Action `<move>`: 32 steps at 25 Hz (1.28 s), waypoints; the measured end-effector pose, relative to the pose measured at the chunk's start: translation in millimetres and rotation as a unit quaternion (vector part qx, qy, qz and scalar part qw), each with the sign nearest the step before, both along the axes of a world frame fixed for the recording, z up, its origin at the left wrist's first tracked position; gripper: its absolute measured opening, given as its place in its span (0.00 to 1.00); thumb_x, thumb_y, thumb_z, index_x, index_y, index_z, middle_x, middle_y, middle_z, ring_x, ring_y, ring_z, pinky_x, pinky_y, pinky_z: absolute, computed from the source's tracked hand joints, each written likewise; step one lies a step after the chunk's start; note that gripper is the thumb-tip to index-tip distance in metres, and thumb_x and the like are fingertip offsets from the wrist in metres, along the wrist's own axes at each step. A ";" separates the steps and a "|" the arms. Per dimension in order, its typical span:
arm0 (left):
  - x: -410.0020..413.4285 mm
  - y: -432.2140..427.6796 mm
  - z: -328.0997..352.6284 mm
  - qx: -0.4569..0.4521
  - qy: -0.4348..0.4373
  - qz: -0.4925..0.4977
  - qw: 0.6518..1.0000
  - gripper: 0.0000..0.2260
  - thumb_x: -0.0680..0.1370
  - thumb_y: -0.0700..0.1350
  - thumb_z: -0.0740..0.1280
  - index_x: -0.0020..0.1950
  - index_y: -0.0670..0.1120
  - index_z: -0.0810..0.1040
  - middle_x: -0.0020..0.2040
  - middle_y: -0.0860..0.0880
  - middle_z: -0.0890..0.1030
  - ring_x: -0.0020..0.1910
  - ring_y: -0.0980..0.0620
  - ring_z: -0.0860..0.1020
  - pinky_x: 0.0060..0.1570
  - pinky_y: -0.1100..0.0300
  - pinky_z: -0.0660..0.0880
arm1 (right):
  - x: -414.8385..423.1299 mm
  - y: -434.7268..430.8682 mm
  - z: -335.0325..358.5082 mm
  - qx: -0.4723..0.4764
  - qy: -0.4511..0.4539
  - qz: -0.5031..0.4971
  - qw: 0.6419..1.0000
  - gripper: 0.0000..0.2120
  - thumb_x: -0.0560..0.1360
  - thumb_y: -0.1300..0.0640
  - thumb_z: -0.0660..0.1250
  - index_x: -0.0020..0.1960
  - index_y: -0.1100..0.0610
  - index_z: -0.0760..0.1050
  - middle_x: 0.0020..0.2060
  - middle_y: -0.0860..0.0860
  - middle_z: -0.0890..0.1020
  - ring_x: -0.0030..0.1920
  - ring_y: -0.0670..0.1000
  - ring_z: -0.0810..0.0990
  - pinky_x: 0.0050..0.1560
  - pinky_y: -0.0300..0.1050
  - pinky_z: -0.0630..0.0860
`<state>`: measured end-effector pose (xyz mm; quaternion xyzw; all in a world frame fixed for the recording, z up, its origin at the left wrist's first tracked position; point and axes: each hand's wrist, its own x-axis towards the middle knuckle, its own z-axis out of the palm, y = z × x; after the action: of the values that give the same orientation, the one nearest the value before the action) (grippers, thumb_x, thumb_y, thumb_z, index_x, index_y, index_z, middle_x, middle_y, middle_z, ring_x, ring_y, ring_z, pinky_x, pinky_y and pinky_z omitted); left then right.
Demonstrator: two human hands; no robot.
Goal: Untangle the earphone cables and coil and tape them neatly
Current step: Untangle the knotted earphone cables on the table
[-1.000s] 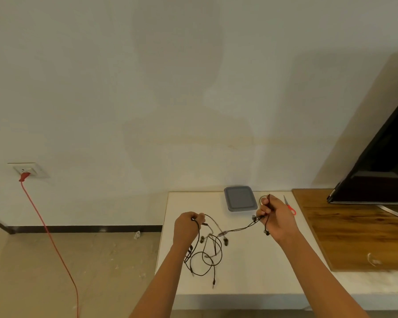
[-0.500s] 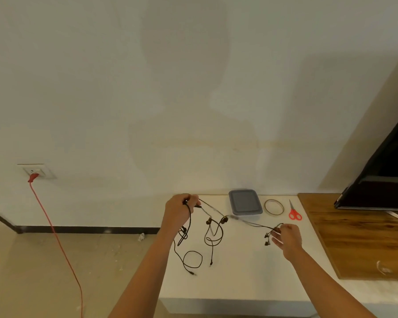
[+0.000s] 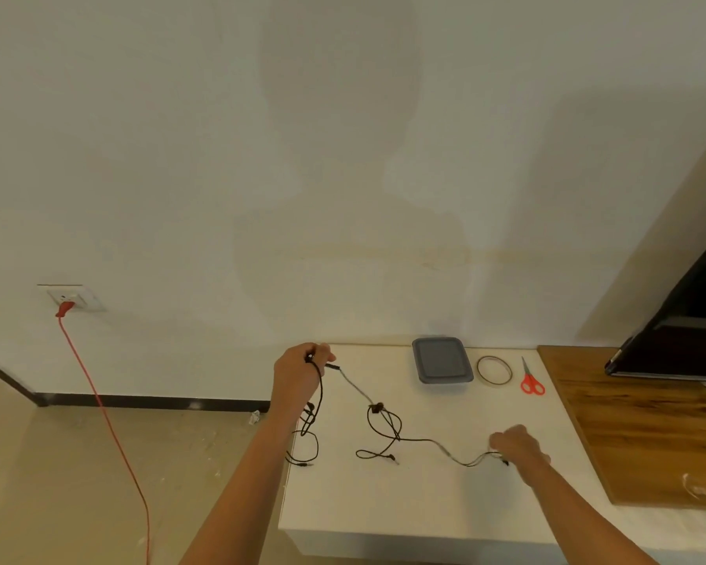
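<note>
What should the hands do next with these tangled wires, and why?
Probably bring one hand in to pick at the knot. The left hand and right hand each grip the earphone cables, and its loops sit between them over the table; pulling apart may tighten it.

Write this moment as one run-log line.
left hand: grips thin black earphone cables | right hand: pinches far end | tangle: between hands

dim, even light | soft wall shadows | wide-angle edge distortion
</note>
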<state>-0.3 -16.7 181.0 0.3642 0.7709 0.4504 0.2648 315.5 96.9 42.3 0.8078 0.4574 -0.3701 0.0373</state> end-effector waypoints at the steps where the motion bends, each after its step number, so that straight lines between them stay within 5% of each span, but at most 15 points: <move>1: 4.4 1.5 3.3 0.003 -0.008 -0.006 1.000 0.13 0.80 0.47 0.62 0.42 0.45 0.83 0.36 0.49 0.81 0.35 0.54 0.75 0.35 0.64 0.71 | -14.5 -6.0 2.3 0.002 -0.059 0.096 0.994 0.31 0.71 0.50 0.67 0.69 0.61 0.62 0.64 0.60 0.69 0.65 0.61 0.67 0.63 0.53 0.66; 2: 9.7 3.2 5.9 0.005 -0.011 -0.013 1.000 0.13 0.80 0.48 0.62 0.42 0.45 0.83 0.33 0.50 0.78 0.34 0.53 0.74 0.34 0.64 0.70 | -29.4 -12.6 5.5 0.047 -0.049 0.188 0.980 0.39 0.67 0.44 0.69 0.72 0.58 0.58 0.71 0.58 0.62 0.71 0.62 0.59 0.68 0.54 0.61; 4: 21.5 6.4 9.4 0.015 -0.026 -0.028 0.999 0.14 0.80 0.48 0.62 0.42 0.45 0.84 0.30 0.52 0.75 0.33 0.53 0.73 0.35 0.65 0.68 | -65.4 -23.6 8.9 0.134 0.131 0.341 0.921 0.51 0.61 0.35 0.70 0.75 0.54 0.53 0.75 0.51 0.53 0.76 0.56 0.46 0.73 0.54 0.49; 5: 27.1 8.0 12.1 0.021 -0.036 -0.033 0.999 0.14 0.80 0.48 0.62 0.42 0.44 0.83 0.29 0.53 0.74 0.33 0.53 0.73 0.36 0.65 0.68 | -86.1 -32.7 11.8 0.146 0.196 0.391 0.887 0.51 0.61 0.34 0.70 0.76 0.52 0.53 0.74 0.46 0.52 0.75 0.51 0.42 0.73 0.54 0.46; 7: 33.5 11.1 17.5 0.037 -0.045 -0.035 0.998 0.14 0.80 0.48 0.62 0.42 0.44 0.83 0.28 0.53 0.74 0.33 0.53 0.73 0.37 0.64 0.69 | -117.9 -50.0 9.9 0.165 0.249 0.410 0.862 0.31 0.71 0.43 0.69 0.70 0.47 0.63 0.68 0.39 0.61 0.73 0.47 0.48 0.72 0.51 0.51; 9: 32.8 13.0 22.3 0.048 -0.032 -0.025 0.998 0.13 0.80 0.48 0.63 0.41 0.46 0.83 0.32 0.51 0.77 0.34 0.53 0.74 0.37 0.65 0.69 | -131.4 -59.9 4.3 0.209 0.287 0.337 0.872 0.07 0.76 0.54 0.64 0.54 0.50 0.73 0.54 0.44 0.78 0.60 0.47 0.72 0.59 0.41 0.68; 11: 27.0 12.3 26.0 0.050 -0.006 -0.007 0.999 0.12 0.80 0.47 0.63 0.42 0.46 0.83 0.38 0.51 0.80 0.35 0.55 0.75 0.36 0.67 0.70 | -126.7 -63.8 -0.8 0.214 0.317 0.257 0.887 0.05 0.78 0.59 0.59 0.45 0.54 0.73 0.42 0.53 0.82 0.42 0.49 0.75 0.41 0.35 0.70; 13: 18.4 9.5 27.9 0.056 0.016 0.021 0.998 0.12 0.80 0.47 0.63 0.44 0.45 0.83 0.39 0.52 0.81 0.37 0.57 0.76 0.37 0.68 0.70 | -111.6 -61.6 -3.5 0.200 0.304 0.198 0.910 0.07 0.78 0.61 0.58 0.44 0.58 0.72 0.40 0.56 0.82 0.37 0.49 0.76 0.36 0.36 0.70; 19: 7.8 6.3 28.1 0.079 0.027 0.054 0.995 0.13 0.80 0.48 0.62 0.44 0.44 0.83 0.34 0.54 0.79 0.33 0.55 0.74 0.35 0.65 0.69 | -53.8 -41.8 -22.3 0.176 0.163 0.054 0.969 0.04 0.77 0.62 0.61 0.46 0.63 0.72 0.43 0.60 0.81 0.45 0.59 0.79 0.45 0.51 0.75; 22: 17.6 8.9 33.8 0.063 0.008 0.018 0.998 0.14 0.80 0.49 0.62 0.42 0.44 0.84 0.29 0.54 0.75 0.29 0.55 0.70 0.31 0.67 0.66 | -56.8 -28.3 9.5 0.062 0.087 0.120 0.987 0.27 0.73 0.53 0.68 0.65 0.66 0.65 0.58 0.60 0.75 0.58 0.59 0.74 0.55 0.47 0.72; 24: 24.7 6.0 42.3 0.044 0.009 -0.027 0.999 0.15 0.80 0.50 0.62 0.41 0.45 0.84 0.27 0.54 0.74 0.27 0.58 0.70 0.28 0.72 0.66 | -72.6 -28.7 48.5 0.124 0.120 0.222 0.960 0.45 0.70 0.47 0.72 0.75 0.63 0.51 0.73 0.59 0.61 0.73 0.58 0.60 0.71 0.50 0.63; 27: 30.1 8.4 42.6 -0.028 0.048 -0.134 0.989 0.15 0.79 0.53 0.62 0.41 0.48 0.83 0.29 0.53 0.78 0.33 0.55 0.77 0.33 0.69 0.68 | -114.1 -39.6 118.6 0.233 0.350 0.359 0.833 0.50 0.69 0.46 0.73 0.77 0.48 0.42 0.76 0.40 0.47 0.74 0.39 0.48 0.72 0.37 0.54; 30: 28.2 1.2 39.8 -0.066 0.073 -0.184 0.978 0.17 0.79 0.56 0.61 0.43 0.48 0.83 0.36 0.50 0.83 0.40 0.47 0.81 0.41 0.56 0.75 | -141.6 -48.2 153.7 0.214 0.408 0.448 0.766 0.29 0.74 0.54 0.69 0.70 0.41 0.60 0.66 0.44 0.73 0.67 0.41 0.70 0.64 0.35 0.67; 32: 18.6 -5.5 36.6 -0.068 0.099 -0.156 0.980 0.17 0.79 0.56 0.61 0.45 0.46 0.82 0.40 0.49 0.83 0.43 0.46 0.80 0.42 0.58 0.73 | -146.7 -47.6 146.5 0.233 0.363 0.443 0.786 0.11 0.77 0.58 0.62 0.58 0.50 0.73 0.48 0.49 0.84 0.50 0.50 0.81 0.54 0.45 0.76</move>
<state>18.3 -22.2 217.6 0.5042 0.7560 0.3112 0.2782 168.7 49.3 188.8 0.3070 0.8171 -0.4607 -0.1609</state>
